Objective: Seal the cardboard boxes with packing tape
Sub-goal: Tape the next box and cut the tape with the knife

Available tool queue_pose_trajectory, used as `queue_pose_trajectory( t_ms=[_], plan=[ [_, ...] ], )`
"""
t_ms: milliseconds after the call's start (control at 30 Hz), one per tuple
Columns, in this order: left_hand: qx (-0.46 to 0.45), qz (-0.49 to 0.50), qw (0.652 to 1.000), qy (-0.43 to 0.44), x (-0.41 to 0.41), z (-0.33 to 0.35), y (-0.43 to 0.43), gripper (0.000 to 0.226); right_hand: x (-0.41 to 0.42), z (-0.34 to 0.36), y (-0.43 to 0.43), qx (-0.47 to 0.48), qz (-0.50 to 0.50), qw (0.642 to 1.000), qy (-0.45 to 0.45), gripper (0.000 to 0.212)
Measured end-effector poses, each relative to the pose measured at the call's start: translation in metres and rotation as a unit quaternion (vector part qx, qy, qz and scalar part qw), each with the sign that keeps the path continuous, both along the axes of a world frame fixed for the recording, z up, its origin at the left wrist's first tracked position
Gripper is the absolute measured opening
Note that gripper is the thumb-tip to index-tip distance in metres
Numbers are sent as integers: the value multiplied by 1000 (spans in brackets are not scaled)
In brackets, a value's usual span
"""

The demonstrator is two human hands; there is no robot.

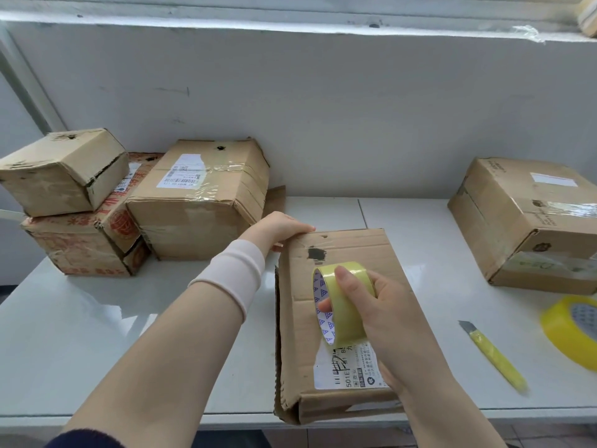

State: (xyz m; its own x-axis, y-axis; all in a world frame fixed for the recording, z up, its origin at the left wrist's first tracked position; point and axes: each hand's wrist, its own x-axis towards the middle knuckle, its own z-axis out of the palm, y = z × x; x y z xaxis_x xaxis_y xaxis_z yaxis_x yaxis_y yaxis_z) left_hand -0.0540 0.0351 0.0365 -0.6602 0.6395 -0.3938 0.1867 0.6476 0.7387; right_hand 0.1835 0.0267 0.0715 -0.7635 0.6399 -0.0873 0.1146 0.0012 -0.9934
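In right hand (384,305), tape roll (340,302) seemingly touches box (365,253).

Wht label (339,373) on front box (365,250) reads "501E"; other txt illegible.

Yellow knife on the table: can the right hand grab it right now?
Probably not straight away. The yellow knife lies close by with only bare table between, but the right hand is gripping the tape roll, so it would likely have to put that down first.
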Motion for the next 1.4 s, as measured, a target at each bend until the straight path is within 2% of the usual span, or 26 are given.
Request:
queue_pose_trajectory(
  t_ms=[100, 200, 233, 267, 333, 400, 567, 700, 900, 1000, 1133, 1300, 1400],
  plan=[
    [-34, -20, 999, 10, 1, -2, -1, 38, -1, 1, -1, 6, -4, 1000, 0, 47],
    [69, 29, 982, 174, 5, -1, 1, 22, -2, 2, -1, 14, -10, 1000, 6, 47],
    [100, 25, 975, 195, 9, 0, 2, 14, -2, 2, -2, 14, -14, 1000, 8, 47],
    [112, 0, 976, 188, 15, 1, 2, 14, -3, 2, -2, 14, -17, 1000, 12, 48],
    [86, -54, 984, 147, 26, -2, 1, 29, -5, 2, -3, 13, -22, 999, 20, 49],
    [80, -46, 987, 132, 30, -9, -2, 38, -6, 1, -6, 12, -30, 999, 35, 51],
    [118, -7, 989, 88, 29, -13, -3, 34, 19, -26, -26, 18, -17, 996, 82, 42],
    [130, 16, 989, 70, 31, -13, -2, 34, 22, -24, -26, 33, -8, 998, 58, 45],
    [134, 32, 989, 48, 32, -12, -1, 33, 48, -14, -35, 65, -82, 992, 72, 41],
    [143, 44, 988, 41, 35, -13, 0, 34, 60, -24, -41, 48, -36, 994, 89, 44],
    [143, 58, 987, 40, 36, -13, 1, 33, 60, -31, -49, 61, -13, 996, 67, 17],
    [143, 62, 987, 32, 37, -12, 1, 34, 70, -13, -58, 49, -73, 994, 59, 40],
    [143, 65, 987, 30, 37, -11, 0, 34, 84, -6, -66, 29, -86, 996, 22, 49]
  ],
)
